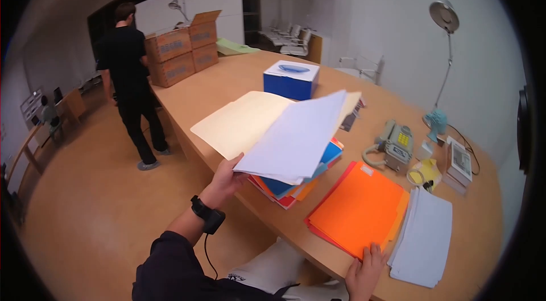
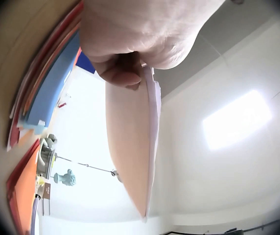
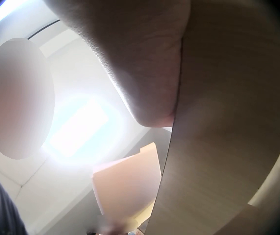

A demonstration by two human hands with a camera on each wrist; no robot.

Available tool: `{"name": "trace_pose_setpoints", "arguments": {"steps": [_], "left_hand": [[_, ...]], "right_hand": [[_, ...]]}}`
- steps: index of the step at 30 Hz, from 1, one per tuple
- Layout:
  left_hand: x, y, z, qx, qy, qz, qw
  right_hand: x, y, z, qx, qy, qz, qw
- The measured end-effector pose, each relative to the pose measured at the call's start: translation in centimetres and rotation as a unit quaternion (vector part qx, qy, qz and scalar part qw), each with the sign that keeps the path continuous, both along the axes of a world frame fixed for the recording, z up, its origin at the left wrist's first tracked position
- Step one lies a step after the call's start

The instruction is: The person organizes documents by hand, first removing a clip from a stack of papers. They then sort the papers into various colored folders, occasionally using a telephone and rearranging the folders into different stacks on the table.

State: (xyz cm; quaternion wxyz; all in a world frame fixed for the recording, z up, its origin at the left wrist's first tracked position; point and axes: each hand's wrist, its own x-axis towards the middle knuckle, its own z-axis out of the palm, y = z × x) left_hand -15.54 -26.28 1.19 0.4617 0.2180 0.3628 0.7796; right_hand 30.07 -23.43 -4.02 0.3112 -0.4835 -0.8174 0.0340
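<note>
In the head view my left hand (image 1: 227, 179) grips the near edge of an opened cream file folder (image 1: 244, 122) with white papers (image 1: 296, 136) on it. This folder is held up over a stack of blue, orange and red folders (image 1: 327, 159). The left wrist view shows the fingers curled at the edge of the raised folder (image 2: 130, 132). My right hand (image 1: 367, 272) rests at the near corner of a pile of orange folders (image 1: 361, 207), its fingertips on the corner. White paper sheets (image 1: 424, 238) lie just right of that pile.
A blue-and-white box (image 1: 291, 79) stands behind the raised folder. Along the right are a telephone (image 1: 395, 144), a yellow item (image 1: 426, 173), a thick book (image 1: 458, 162) and a desk lamp (image 1: 443, 17). Cardboard boxes (image 1: 182, 51) stand at the far end, beside a standing person (image 1: 128, 68).
</note>
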Motion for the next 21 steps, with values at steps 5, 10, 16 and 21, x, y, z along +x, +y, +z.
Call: {"name": "trace_pose_setpoints", "arguments": {"steps": [5,10,16,21], "left_hand": [[4.1,3.4,3.1,0.038,0.023,-0.063,0.997],[6.8,7.0,3.6,-0.021,0.14,-0.123,0.982],[9.0,9.0,3.1,-0.048,0.133,-0.155,0.978],[11.9,8.3,1.8,-0.085,0.145,-0.225,0.96]], "right_hand": [[-0.3,-0.6,1.0,-0.008,-0.003,-0.02,1.0],[-0.3,-0.4,1.1,-0.01,-0.026,-0.007,1.0],[-0.9,-1.0,2.2,0.016,-0.002,0.004,1.0],[0.4,-0.8,3.9,-0.174,0.365,0.036,0.914]]}}
